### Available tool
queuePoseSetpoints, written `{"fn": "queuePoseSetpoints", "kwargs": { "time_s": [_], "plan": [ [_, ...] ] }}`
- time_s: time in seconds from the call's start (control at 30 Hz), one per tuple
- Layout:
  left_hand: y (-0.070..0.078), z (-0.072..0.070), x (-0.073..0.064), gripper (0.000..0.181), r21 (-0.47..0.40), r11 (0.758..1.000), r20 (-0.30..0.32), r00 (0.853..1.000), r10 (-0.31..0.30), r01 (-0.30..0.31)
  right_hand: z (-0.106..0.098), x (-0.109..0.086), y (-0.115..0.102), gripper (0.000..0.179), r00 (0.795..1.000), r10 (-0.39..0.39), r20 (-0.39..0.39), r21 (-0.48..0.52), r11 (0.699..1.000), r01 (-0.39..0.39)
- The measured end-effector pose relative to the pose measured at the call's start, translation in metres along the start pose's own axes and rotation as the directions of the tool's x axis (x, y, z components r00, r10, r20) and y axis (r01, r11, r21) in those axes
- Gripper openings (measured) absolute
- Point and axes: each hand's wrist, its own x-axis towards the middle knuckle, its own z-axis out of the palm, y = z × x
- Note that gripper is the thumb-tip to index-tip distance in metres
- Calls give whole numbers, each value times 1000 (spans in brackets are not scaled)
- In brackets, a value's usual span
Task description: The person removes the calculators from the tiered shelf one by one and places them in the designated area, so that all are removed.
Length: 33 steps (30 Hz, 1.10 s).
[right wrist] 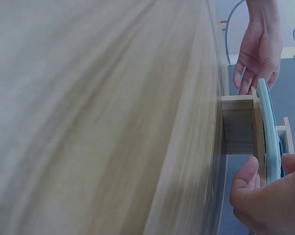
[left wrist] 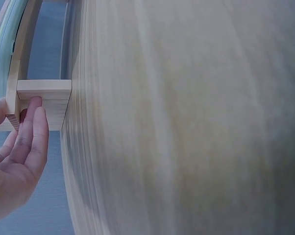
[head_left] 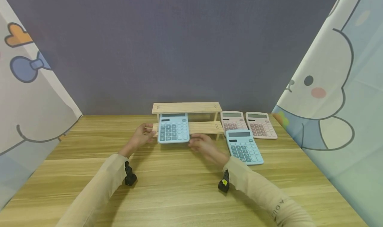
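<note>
A blue calculator [head_left: 174,129] leans face-up on the lower board of a small two-tier wooden shelf [head_left: 206,127], its lower edge jutting out past the board's front. My left hand [head_left: 140,135] grips the left end of that lower board; in the left wrist view, the thumb is over the board [left wrist: 12,95] and the fingers are beneath it. At the calculator's lower right corner, my right hand [head_left: 206,147] pinches its edge. The right wrist view shows the calculator [right wrist: 271,132] edge-on between thumb and finger of the right hand [right wrist: 272,196].
Right of the shelf, a second blue calculator [head_left: 244,147] lies on the wooden table [head_left: 167,193], close to my right forearm. Behind it are two pink calculators [head_left: 233,121] [head_left: 261,125]. A dark panel [head_left: 185,47] rises behind the shelf, with cartoon-printed curtains [head_left: 323,87] at the sides.
</note>
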Motion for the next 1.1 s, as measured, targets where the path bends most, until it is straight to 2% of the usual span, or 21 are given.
{"fn": "queuePoseSetpoints", "kwargs": {
  "time_s": [0.5,1.1],
  "plan": [
    [0,0,0,47,-10,1000,-4,1000,-10,10,7,8,-2,43,1000,-7,-11,68,998,8],
    [-1,0,1,47,-19,1000,-5,1000,-9,9,16,12,-3,41,997,43,-71,167,985,-30]
  ]
}}
